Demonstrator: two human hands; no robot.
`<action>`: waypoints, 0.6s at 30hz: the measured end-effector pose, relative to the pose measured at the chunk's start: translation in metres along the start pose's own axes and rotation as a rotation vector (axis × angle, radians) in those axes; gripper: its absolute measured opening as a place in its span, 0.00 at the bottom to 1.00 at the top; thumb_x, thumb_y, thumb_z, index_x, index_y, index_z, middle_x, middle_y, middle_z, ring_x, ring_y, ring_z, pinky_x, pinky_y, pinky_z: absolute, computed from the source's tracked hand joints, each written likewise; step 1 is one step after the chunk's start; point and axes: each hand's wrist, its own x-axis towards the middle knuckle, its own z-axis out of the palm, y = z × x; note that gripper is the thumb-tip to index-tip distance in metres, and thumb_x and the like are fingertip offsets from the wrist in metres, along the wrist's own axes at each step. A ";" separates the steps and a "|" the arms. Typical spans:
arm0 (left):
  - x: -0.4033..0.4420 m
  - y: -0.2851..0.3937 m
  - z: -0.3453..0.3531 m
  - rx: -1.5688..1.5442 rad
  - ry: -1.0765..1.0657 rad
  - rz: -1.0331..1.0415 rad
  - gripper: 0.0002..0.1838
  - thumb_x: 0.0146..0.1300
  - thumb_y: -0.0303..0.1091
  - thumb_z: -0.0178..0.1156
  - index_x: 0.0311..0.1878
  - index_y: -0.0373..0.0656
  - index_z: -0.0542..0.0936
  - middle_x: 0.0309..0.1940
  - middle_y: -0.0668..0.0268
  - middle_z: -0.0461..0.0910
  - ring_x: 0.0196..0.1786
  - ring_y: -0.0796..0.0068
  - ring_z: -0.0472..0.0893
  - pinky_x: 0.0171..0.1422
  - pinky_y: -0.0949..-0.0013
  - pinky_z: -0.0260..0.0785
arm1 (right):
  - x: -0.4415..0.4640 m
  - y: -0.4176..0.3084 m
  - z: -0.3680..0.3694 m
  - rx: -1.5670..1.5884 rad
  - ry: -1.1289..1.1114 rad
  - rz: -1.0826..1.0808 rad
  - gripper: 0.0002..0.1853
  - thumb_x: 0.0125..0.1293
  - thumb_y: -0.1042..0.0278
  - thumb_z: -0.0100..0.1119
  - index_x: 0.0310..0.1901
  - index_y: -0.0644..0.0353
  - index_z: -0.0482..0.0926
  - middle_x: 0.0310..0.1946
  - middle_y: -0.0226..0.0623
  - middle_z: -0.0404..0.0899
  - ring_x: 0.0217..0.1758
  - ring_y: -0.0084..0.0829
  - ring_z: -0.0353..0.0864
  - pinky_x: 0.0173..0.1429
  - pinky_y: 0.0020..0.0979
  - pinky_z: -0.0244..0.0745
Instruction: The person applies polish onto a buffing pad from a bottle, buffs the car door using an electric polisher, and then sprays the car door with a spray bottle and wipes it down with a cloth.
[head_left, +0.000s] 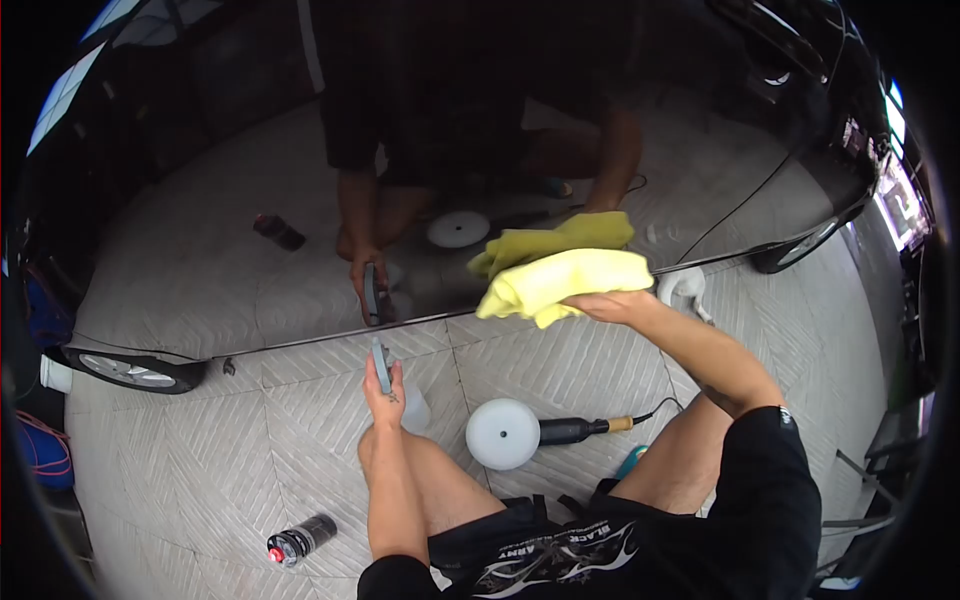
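My left hand [385,400] is closed around a flat grey pad or block [381,362], held upright just in front of the car's lower edge; I cannot make out its exact kind. On the other side, my right hand [612,303] grips a folded yellow cloth [570,282] near the lower part of the glossy black car panel [400,230]. Whether the cloth touches the paint is hard to tell, as its reflection lies right behind it. A polisher [565,431] with a round white pad [503,440] lies on the floor between my legs.
A dark bottle with a red cap [303,540] lies on the patterned floor [220,470] at lower left. A whitish object [415,410] stands behind my left wrist. Car wheels [140,371] show at both sides. A cable [655,409] trails from the polisher. A white shape [684,287] is by the sill.
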 end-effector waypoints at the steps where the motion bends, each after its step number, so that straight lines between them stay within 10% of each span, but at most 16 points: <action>1: 0.007 0.000 0.002 -0.015 0.012 0.006 0.20 0.63 0.24 0.62 0.59 0.36 0.74 0.40 0.55 0.82 0.37 0.62 0.81 0.46 0.64 0.73 | -0.004 0.013 -0.019 -0.043 -0.154 0.063 0.28 0.65 0.60 0.58 0.66 0.56 0.71 0.64 0.44 0.72 0.70 0.45 0.67 0.75 0.47 0.60; 3: 0.001 0.006 -0.008 0.038 0.012 0.004 0.21 0.63 0.24 0.62 0.59 0.37 0.74 0.43 0.53 0.82 0.42 0.63 0.82 0.49 0.64 0.73 | 0.032 0.053 -0.116 0.436 0.417 0.350 0.24 0.65 0.68 0.57 0.64 0.59 0.71 0.65 0.47 0.70 0.69 0.47 0.67 0.72 0.45 0.61; 4: -0.001 0.018 -0.014 -0.004 -0.012 -0.096 0.21 0.62 0.24 0.61 0.60 0.38 0.74 0.45 0.53 0.82 0.45 0.63 0.81 0.51 0.65 0.73 | 0.051 0.072 -0.168 -0.075 0.583 0.138 0.21 0.63 0.70 0.59 0.59 0.60 0.77 0.64 0.46 0.72 0.71 0.48 0.65 0.73 0.46 0.57; 8: -0.004 0.039 -0.018 -0.069 0.021 -0.099 0.20 0.63 0.22 0.60 0.59 0.37 0.75 0.49 0.53 0.82 0.46 0.63 0.81 0.52 0.65 0.73 | 0.086 0.045 -0.150 -0.121 0.701 0.360 0.25 0.63 0.62 0.53 0.64 0.40 0.77 0.66 0.33 0.72 0.75 0.53 0.57 0.79 0.57 0.31; 9: 0.002 0.043 -0.013 -0.079 0.026 -0.094 0.20 0.63 0.22 0.60 0.59 0.37 0.75 0.49 0.53 0.82 0.46 0.63 0.81 0.52 0.65 0.73 | 0.059 0.027 -0.081 -0.252 0.567 0.184 0.25 0.64 0.63 0.52 0.64 0.39 0.76 0.68 0.34 0.68 0.76 0.53 0.55 0.79 0.59 0.36; 10: 0.000 0.046 -0.012 -0.015 0.008 -0.064 0.20 0.63 0.23 0.60 0.59 0.36 0.75 0.49 0.53 0.82 0.48 0.63 0.81 0.52 0.65 0.73 | 0.026 0.005 -0.029 0.385 0.566 0.178 0.29 0.64 0.65 0.52 0.69 0.42 0.70 0.70 0.36 0.64 0.76 0.49 0.56 0.80 0.54 0.45; 11: -0.007 0.048 -0.015 0.054 -0.021 -0.035 0.20 0.63 0.23 0.60 0.59 0.36 0.74 0.49 0.53 0.82 0.49 0.63 0.81 0.52 0.65 0.73 | -0.032 0.000 0.027 0.006 -0.067 0.118 0.32 0.64 0.67 0.53 0.72 0.48 0.64 0.71 0.39 0.63 0.76 0.43 0.58 0.79 0.47 0.50; 13: -0.006 0.038 -0.003 0.048 -0.005 0.004 0.20 0.63 0.24 0.60 0.59 0.36 0.74 0.48 0.54 0.82 0.47 0.63 0.82 0.52 0.64 0.73 | -0.054 0.013 0.010 0.178 -0.187 0.235 0.32 0.65 0.67 0.54 0.72 0.53 0.62 0.70 0.40 0.64 0.76 0.39 0.59 0.79 0.42 0.53; 14: -0.007 0.047 0.002 -0.010 0.012 -0.029 0.20 0.63 0.24 0.60 0.59 0.36 0.74 0.47 0.55 0.82 0.45 0.64 0.82 0.51 0.65 0.73 | -0.026 0.028 -0.033 0.284 0.287 0.444 0.26 0.68 0.66 0.54 0.67 0.55 0.68 0.67 0.42 0.68 0.73 0.40 0.64 0.75 0.43 0.59; 16: -0.011 0.059 -0.003 -0.039 -0.012 -0.057 0.20 0.63 0.24 0.60 0.59 0.36 0.75 0.46 0.55 0.82 0.43 0.65 0.82 0.51 0.65 0.73 | 0.002 0.082 -0.114 0.385 0.557 0.441 0.18 0.64 0.64 0.61 0.55 0.56 0.79 0.59 0.41 0.77 0.69 0.41 0.66 0.72 0.44 0.57; 18: -0.014 0.070 -0.006 -0.023 -0.042 -0.186 0.20 0.64 0.25 0.59 0.60 0.37 0.74 0.47 0.56 0.81 0.40 0.69 0.81 0.49 0.67 0.73 | 0.031 0.100 -0.166 -0.145 0.822 0.444 0.24 0.65 0.59 0.60 0.62 0.54 0.76 0.73 0.42 0.60 0.76 0.51 0.52 0.78 0.51 0.39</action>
